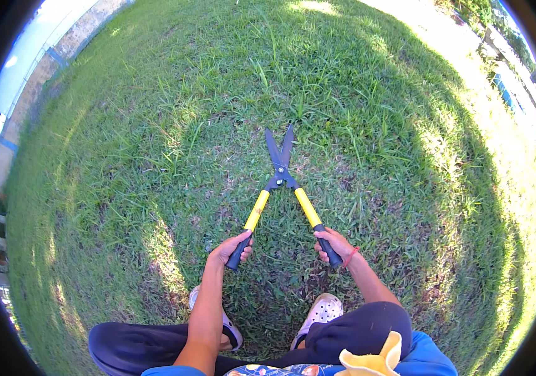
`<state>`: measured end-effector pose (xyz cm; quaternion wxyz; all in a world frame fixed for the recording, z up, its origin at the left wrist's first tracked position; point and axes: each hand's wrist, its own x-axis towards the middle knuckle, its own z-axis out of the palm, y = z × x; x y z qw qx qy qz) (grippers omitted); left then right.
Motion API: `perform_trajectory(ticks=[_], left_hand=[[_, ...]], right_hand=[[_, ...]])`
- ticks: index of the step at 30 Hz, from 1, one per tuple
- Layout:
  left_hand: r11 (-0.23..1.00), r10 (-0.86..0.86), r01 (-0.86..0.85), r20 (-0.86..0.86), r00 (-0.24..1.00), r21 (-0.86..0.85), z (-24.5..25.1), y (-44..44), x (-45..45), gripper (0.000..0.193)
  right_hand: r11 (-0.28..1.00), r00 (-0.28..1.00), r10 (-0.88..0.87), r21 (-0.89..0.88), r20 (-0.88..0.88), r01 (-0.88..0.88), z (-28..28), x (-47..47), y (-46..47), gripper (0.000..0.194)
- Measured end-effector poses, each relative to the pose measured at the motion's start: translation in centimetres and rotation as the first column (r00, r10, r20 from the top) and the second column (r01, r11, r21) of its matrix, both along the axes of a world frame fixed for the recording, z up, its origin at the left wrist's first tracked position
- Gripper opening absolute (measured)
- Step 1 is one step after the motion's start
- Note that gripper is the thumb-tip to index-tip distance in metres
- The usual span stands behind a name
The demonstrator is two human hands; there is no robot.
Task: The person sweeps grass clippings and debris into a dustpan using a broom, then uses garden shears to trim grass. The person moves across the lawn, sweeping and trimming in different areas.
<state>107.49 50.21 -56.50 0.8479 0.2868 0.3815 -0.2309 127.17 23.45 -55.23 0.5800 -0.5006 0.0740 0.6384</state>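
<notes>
A pair of hedge shears (280,169) with dark blades, yellow shafts and black grips spans the middle of the view. The blades are spread in a narrow V and point away from me, over the grass (230,155). My left hand (234,248) is wrapped around the left black grip. Around the right grip is my right hand (334,246), with a red band (350,257) at its wrist. Short grass lies beneath the handles, while taller tufts (305,94) grow beyond the blade tips.
My light perforated clogs (325,309) rest on the grass below the handles, between my bent knees (362,324). A yellow cloth (371,362) hangs at my front. A wall (33,75) borders the lawn at upper left. Bright sunlit ground (493,127) lies to the right.
</notes>
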Motion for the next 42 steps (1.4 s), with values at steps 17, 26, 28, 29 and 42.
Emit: perform_trajectory(ticks=[17,26,28,29,42], left_hand=[[0.934,0.082,-0.03,-0.131,0.988,0.357,2.3,1.7,6.1,0.029],[0.961,-0.09,0.113,-0.101,0.991,0.251,2.8,6.2,5.4,0.03],[0.958,-0.076,0.103,-0.108,0.991,0.269,2.8,6.3,6.0,0.028],[0.951,-0.032,0.063,-0.105,0.994,0.304,2.5,5.4,7.0,0.026],[0.952,0.062,-0.044,-0.05,0.997,0.304,1.8,2.3,10.0,0.024]], right_hand=[[0.991,0.997,-0.073,0.114,0.011,0.072,-0.3,1.3,6.9,0.025],[0.996,0.995,-0.089,-0.014,0.04,0.09,-0.5,1.3,7.9,0.025],[0.989,0.994,-0.108,-0.099,0.025,0.11,-0.7,1.3,8.2,0.025],[0.992,0.992,-0.128,-0.012,0.021,0.128,-0.8,1.2,9.0,0.025],[0.989,0.99,-0.143,0.047,0.01,0.143,0.1,3.2,9.2,0.026]])
